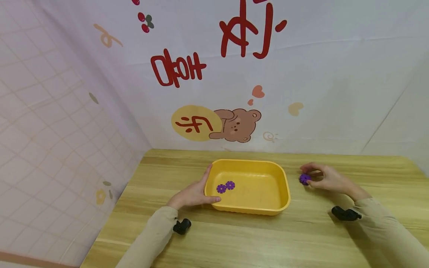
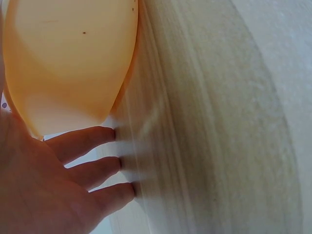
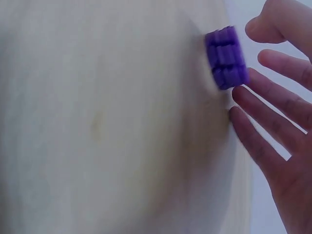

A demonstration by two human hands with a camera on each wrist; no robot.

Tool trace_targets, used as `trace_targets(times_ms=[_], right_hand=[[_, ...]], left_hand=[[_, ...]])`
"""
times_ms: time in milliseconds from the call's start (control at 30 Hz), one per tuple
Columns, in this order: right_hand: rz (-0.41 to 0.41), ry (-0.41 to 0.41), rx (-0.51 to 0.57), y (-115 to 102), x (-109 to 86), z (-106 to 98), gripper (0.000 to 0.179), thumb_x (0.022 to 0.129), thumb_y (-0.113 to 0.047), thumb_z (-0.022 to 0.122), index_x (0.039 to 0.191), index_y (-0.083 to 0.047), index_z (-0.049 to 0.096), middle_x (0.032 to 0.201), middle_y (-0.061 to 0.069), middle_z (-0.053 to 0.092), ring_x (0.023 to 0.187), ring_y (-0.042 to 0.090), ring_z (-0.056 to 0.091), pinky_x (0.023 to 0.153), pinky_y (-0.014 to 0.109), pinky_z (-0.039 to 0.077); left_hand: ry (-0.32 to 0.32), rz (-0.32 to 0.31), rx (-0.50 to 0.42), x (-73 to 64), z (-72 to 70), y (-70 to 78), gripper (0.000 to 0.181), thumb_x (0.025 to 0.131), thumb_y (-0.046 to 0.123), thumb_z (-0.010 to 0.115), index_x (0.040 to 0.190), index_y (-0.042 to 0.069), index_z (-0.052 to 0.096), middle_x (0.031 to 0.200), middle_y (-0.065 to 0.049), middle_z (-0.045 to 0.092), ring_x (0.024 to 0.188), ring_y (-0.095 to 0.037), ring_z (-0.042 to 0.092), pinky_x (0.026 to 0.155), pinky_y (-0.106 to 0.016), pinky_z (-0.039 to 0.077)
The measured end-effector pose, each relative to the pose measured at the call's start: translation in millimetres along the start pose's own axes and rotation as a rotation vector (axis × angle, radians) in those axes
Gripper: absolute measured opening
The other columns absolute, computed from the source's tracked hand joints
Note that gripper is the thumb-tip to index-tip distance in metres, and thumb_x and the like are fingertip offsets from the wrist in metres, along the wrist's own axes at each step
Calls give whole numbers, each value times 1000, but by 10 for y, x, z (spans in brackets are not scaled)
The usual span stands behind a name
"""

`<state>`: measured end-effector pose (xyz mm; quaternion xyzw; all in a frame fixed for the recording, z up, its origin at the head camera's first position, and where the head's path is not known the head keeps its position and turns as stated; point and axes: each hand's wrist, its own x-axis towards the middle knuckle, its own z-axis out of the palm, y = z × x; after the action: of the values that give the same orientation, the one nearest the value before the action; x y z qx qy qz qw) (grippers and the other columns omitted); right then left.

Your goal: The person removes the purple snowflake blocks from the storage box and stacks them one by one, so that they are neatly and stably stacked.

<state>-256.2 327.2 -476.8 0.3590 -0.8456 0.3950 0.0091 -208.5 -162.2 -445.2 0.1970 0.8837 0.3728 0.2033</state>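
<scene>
A yellow plastic tray point(image 1: 258, 190) stands on the table, with two purple snowflake discs point(image 1: 225, 187) lying flat on its left part. At the tray's left end my left hand point(image 1: 194, 192) holds the side, thumb over the rim and the other fingers along the outside. In the left wrist view these fingers point(image 2: 92, 173) are spread beside the tray's outer wall. To the right of the tray is a stack of purple snowflake discs point(image 3: 226, 58). My right hand point(image 1: 330, 180) surrounds it loosely, thumb and fingers spread; the thumb appears apart from the stack in the right wrist view.
The wooden table point(image 1: 241, 242) reaches back to a white printed cloth point(image 1: 318, 74) hanging behind it. Another pale cloth with a grid pattern point(image 1: 50, 130) hangs along the left side. Black wrist devices point(image 1: 345, 214) sit below both cuffs.
</scene>
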Motion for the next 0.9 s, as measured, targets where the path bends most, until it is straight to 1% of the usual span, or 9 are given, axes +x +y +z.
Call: trace_targets(times_ms=[100, 233, 333, 400, 467, 600, 667, 767, 900], right_hand=[[2, 7, -8, -74, 58, -33, 47, 79, 7, 75, 122, 10, 55, 113, 21, 60, 102, 14, 61, 82, 24, 51], [-6, 15, -22, -179, 204, -111, 45, 81, 7, 73, 123, 4, 57, 117, 9, 59, 106, 8, 56, 85, 23, 49], [-13, 11, -21, -244, 339, -159, 44, 82, 8, 71, 123, 1, 58, 118, 5, 59, 107, 11, 56, 87, 25, 48], [-16, 3, -26, -301, 434, -176, 43, 83, 6, 71, 123, -1, 59, 119, 6, 59, 107, 17, 57, 88, 28, 49], [-17, -17, -27, -360, 524, -178, 41, 84, 4, 71, 123, -3, 60, 120, 8, 60, 107, 20, 58, 88, 34, 49], [-23, -66, -39, -479, 696, -151, 37, 85, 1, 71, 121, -6, 62, 119, 12, 61, 105, 14, 59, 86, 46, 50], [-26, -85, -41, -534, 784, -128, 36, 85, 1, 71, 119, -7, 63, 117, 11, 62, 104, 11, 58, 85, 48, 50], [-25, -101, -39, -624, 922, -88, 33, 84, -1, 73, 115, -9, 65, 113, 5, 64, 102, 12, 59, 84, 47, 51], [-17, -139, -26, -766, 1096, -26, 32, 82, -2, 75, 112, -9, 66, 109, 1, 64, 101, 22, 60, 85, 46, 51]], left_hand=[[-2, 5, 0, 1, -2, 6, 118, 81, 50, 74, 152, 32, -19, 108, -5, 62, 83, -13, 60, 92, -38, 45], [-7, 11, -7, -1, -5, 10, 118, 81, 50, 74, 152, 32, -18, 109, -6, 62, 84, -13, 60, 93, -38, 45], [-8, 16, -8, 3, -8, 8, 118, 82, 49, 74, 152, 31, -19, 107, -5, 63, 83, -13, 61, 93, -38, 45], [-6, 13, -2, 5, -8, 6, 118, 82, 49, 74, 152, 30, -19, 104, -4, 63, 83, -13, 61, 93, -38, 45], [-6, 8, 5, 3, -10, 7, 118, 82, 49, 74, 152, 29, -19, 103, -4, 63, 83, -13, 61, 94, -38, 45], [-4, -3, 10, 0, -13, 13, 118, 82, 49, 74, 153, 26, -18, 105, -4, 63, 86, -13, 61, 95, -40, 45], [-1, -2, 12, 0, -14, 13, 118, 82, 49, 74, 153, 25, -17, 107, -5, 63, 88, -13, 61, 95, -40, 44], [-1, 1, 12, 2, -13, 12, 119, 81, 49, 74, 153, 26, -17, 107, -6, 63, 87, -13, 61, 95, -40, 44], [-1, 2, 16, 2, -7, 5, 121, 80, 47, 76, 153, 29, -18, 106, -5, 63, 86, -13, 60, 95, -40, 44]])
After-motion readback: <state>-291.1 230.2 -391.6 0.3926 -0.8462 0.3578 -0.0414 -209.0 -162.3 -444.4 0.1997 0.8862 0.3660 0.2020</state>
